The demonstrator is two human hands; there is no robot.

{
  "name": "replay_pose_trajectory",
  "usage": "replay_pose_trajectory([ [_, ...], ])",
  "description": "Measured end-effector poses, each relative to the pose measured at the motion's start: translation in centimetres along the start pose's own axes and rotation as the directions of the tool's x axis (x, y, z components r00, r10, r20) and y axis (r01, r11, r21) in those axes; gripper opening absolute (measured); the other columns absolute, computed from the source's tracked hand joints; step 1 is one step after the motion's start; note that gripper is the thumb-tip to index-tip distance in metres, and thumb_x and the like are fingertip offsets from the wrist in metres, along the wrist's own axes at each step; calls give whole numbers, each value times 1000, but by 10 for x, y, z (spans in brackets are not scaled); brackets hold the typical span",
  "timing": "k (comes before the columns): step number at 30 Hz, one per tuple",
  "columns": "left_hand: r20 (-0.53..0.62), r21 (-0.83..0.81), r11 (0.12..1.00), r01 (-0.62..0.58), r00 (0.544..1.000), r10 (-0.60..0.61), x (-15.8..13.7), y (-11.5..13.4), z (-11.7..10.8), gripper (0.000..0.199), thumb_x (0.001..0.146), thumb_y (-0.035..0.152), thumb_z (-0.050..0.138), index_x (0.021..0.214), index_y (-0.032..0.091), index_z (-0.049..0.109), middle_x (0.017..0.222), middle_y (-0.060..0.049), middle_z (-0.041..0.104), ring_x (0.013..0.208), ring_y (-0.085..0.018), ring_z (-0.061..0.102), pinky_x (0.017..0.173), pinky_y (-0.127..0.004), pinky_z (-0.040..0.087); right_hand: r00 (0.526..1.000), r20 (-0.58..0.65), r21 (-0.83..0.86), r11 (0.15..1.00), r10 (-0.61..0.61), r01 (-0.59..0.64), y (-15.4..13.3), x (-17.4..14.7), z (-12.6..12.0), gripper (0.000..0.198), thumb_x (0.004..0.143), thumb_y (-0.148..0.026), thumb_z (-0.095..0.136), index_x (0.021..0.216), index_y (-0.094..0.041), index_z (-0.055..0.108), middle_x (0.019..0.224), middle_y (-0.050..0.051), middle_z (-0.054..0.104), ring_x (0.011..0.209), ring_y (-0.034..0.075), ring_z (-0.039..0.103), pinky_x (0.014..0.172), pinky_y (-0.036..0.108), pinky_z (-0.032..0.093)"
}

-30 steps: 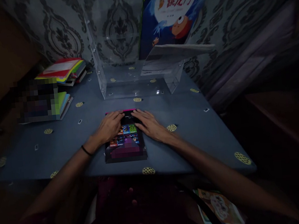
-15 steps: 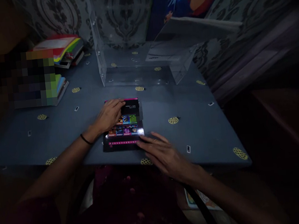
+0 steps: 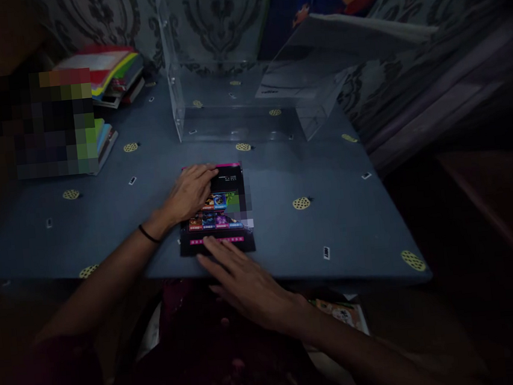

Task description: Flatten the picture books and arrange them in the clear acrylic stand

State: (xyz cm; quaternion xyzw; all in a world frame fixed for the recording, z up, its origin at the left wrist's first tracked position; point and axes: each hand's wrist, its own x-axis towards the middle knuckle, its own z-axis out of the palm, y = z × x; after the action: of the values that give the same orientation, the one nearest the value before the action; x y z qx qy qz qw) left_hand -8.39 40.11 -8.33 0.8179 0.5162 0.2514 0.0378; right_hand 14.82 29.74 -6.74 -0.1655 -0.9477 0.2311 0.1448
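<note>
A dark book (image 3: 232, 179) with a pink top edge and rows of small colourful pictures lies flat near the table's front edge. My left hand (image 3: 193, 189), a dark band at its wrist, rests flat across the book's upper left part, fingers stretched out. Over the book's lower edge reaches my right hand (image 3: 242, 278), its fingers extended and a little apart, the fingertips at the pink strip. Whether they press on the cover I cannot tell. Part of the book's right side is pixelated.
A clear acrylic stand (image 3: 176, 103) stands at the back of the blue patterned table (image 3: 341, 226), with a slanted sheet (image 3: 337, 45) on its right. Stacked books (image 3: 111, 73) lie at the back left, partly pixelated. A colourful packet (image 3: 341, 314) shows below the table's front edge.
My right hand has moved left, from the book's lower right corner to the middle of its lower edge. My left hand stays on the book. The view has shifted slightly.
</note>
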Motion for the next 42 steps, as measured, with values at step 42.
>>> replay_pose_trajectory([
  [42,291,-909,158,385,859,-422,1,40,-89,42,77,40,83,110,17,71,99,-8,77,87,-22,74,75,-32,61,857,-396,226,940,329,-257,56,-13,-29,41,102,-35,48,142,-27,56,160,12,41,142,28,49,110,54,50],
])
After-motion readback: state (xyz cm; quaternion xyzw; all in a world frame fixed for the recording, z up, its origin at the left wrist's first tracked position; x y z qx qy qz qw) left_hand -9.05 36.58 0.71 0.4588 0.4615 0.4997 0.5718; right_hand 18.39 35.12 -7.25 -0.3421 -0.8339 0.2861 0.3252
